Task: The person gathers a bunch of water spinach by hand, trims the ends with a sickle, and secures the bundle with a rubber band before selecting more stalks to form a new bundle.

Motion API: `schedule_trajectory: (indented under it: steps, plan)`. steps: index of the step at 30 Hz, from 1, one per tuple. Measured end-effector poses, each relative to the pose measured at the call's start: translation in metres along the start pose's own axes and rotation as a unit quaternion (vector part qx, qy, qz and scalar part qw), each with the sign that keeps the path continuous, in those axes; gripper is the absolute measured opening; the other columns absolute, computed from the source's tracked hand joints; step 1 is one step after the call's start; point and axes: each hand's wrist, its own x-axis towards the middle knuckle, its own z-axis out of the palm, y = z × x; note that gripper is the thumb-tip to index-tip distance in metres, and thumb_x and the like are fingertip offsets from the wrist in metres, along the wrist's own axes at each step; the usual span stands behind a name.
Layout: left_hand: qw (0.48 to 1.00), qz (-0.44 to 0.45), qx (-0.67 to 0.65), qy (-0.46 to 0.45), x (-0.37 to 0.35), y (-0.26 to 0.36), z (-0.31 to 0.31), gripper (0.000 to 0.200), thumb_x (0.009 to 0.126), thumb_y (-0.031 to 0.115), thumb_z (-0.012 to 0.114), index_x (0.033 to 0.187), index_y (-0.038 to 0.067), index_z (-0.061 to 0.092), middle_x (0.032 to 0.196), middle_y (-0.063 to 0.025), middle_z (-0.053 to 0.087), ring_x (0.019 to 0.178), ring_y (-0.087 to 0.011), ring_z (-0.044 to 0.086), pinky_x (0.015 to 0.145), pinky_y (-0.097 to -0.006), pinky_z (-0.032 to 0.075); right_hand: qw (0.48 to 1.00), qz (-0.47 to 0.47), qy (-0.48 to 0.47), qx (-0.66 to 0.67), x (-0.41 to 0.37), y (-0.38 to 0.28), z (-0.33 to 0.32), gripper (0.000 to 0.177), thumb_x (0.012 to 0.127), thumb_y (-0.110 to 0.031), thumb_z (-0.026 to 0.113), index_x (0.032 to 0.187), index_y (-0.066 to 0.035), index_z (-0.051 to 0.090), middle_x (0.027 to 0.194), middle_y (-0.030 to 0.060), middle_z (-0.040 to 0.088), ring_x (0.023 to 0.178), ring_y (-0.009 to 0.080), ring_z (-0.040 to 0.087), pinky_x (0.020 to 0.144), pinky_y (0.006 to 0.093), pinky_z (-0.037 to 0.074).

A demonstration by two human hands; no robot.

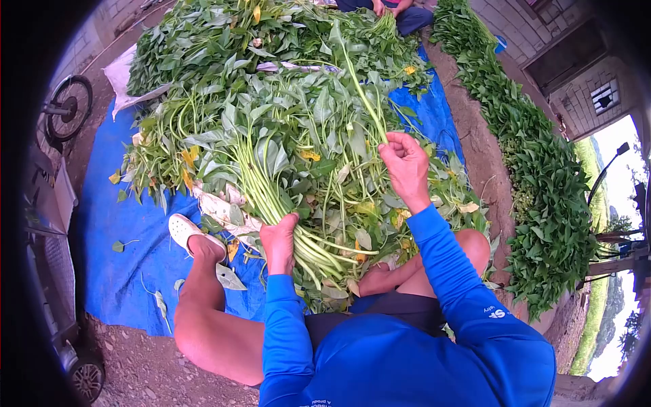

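Observation:
My left hand (279, 243) is wrapped round a bunch of leafy green stems (261, 183), which look like water spinach. The cut ends fan out below the fist, and the leaves point away from me. My right hand (407, 166) pinches one long stem (363, 91) near its lower end, to the right of the bunch. That stem slants up and left to a few leaves at its tip. Under both hands spreads a large heap of the same greens (312, 115), with some yellow leaves mixed in.
A blue tarp (135, 271) lies beneath the heap. Another person's hands (386, 7) hold greens at the far end. A long row of stacked greens (519, 149) runs along the right. A wheel (70, 108) stands at the left, and a pale sack (122, 81) is near it.

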Motion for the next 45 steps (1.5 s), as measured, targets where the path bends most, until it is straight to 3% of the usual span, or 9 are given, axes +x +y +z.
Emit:
schedule_trajectory:
  steps: [5,9,15,19,24,29,31,37,45]
  plan:
    - [1.000,-0.007,-0.015,-0.021,0.006,-0.025,0.005,0.036,0.082,0.004,0.079,0.115,-0.005,0.069,0.101,-0.0093,0.075,0.082,-0.0181,0.070,0.076,-0.0322,0.056,0.998,0.006,-0.036,-0.060,-0.057,-0.001,0.038,0.030,0.093,-0.014,0.076,0.120,0.000,0.074,0.094,0.0104,0.075,0.074,0.0142,0.065,0.069,0.0304,0.055]
    - [0.987,-0.075,-0.087,-0.108,0.007,-0.050,-0.005,0.023,0.089,0.013,0.078,0.106,-0.002,0.072,0.095,-0.0093,0.075,0.081,-0.0181,0.071,0.071,-0.0344,0.058,0.945,0.166,-0.267,-0.097,-0.142,0.031,0.074,0.033,0.094,-0.019,0.076,0.120,0.001,0.075,0.099,0.0163,0.079,0.087,0.0237,0.075,0.083,0.0366,0.058]
    - [0.938,-0.257,-0.133,-0.189,0.021,-0.076,-0.034,0.035,0.095,0.024,0.081,0.117,0.000,0.068,0.101,-0.0104,0.074,0.081,-0.0228,0.073,0.072,-0.0399,0.062,0.944,0.175,-0.274,-0.058,-0.178,0.069,0.086,0.031,0.096,-0.019,0.074,0.119,0.002,0.076,0.105,0.0189,0.080,0.092,0.0258,0.077,0.086,0.0365,0.059]
    - [0.992,0.003,-0.128,0.017,0.002,-0.090,0.002,0.045,0.093,0.026,0.085,0.124,0.001,0.065,0.105,-0.0094,0.073,0.082,-0.0197,0.070,0.076,-0.0359,0.059,0.956,0.164,-0.230,-0.074,-0.194,0.075,0.092,0.034,0.100,-0.020,0.071,0.124,0.003,0.074,0.109,0.0179,0.080,0.097,0.0228,0.076,0.089,0.0353,0.058]
    - [0.979,-0.190,-0.016,-0.076,0.024,-0.088,-0.018,0.035,0.086,0.021,0.090,0.104,-0.004,0.074,0.093,-0.0097,0.073,0.076,-0.0212,0.069,0.070,-0.0359,0.058,0.966,0.115,-0.220,-0.071,-0.214,0.070,0.100,0.032,0.099,-0.019,0.069,0.117,0.006,0.076,0.108,0.0236,0.077,0.097,0.0359,0.075,0.090,0.0418,0.058]
    - [0.975,-0.189,-0.038,-0.109,0.014,-0.064,-0.018,0.029,0.090,0.023,0.086,0.099,0.000,0.072,0.081,-0.0059,0.068,0.064,-0.0166,0.067,0.057,-0.0336,0.059,0.974,0.020,-0.203,-0.097,-0.138,0.027,0.085,0.025,0.097,-0.017,0.065,0.111,0.001,0.074,0.107,0.0197,0.072,0.096,0.0362,0.070,0.091,0.0452,0.055]
    - [0.974,-0.194,-0.038,-0.107,0.011,-0.058,-0.015,0.028,0.091,0.024,0.086,0.097,0.002,0.070,0.077,-0.0041,0.065,0.061,-0.0155,0.065,0.054,-0.0328,0.058,0.941,-0.175,-0.247,-0.153,-0.107,0.038,0.092,0.026,0.092,-0.015,0.066,0.113,-0.002,0.074,0.106,0.0153,0.072,0.105,0.0352,0.066,0.097,0.0467,0.050]
    - [0.975,-0.181,-0.043,-0.125,0.001,-0.040,-0.019,0.034,0.094,0.037,0.083,0.104,0.009,0.068,0.077,-0.0031,0.064,0.060,-0.0157,0.064,0.055,-0.0337,0.059,0.860,-0.264,-0.350,-0.260,-0.082,0.025,0.079,0.026,0.087,-0.016,0.073,0.112,-0.008,0.076,0.099,0.0057,0.067,0.105,0.0281,0.059,0.090,0.0453,0.044]
    - [0.965,-0.202,-0.092,-0.137,0.003,-0.040,-0.018,0.031,0.098,0.034,0.078,0.109,0.006,0.070,0.081,-0.0054,0.070,0.064,-0.0180,0.067,0.060,-0.0337,0.059,0.891,-0.199,-0.303,-0.272,-0.144,-0.013,0.056,0.010,0.092,-0.016,0.070,0.096,-0.007,0.069,0.092,0.0110,0.065,0.094,0.0335,0.064,0.083,0.0500,0.048]
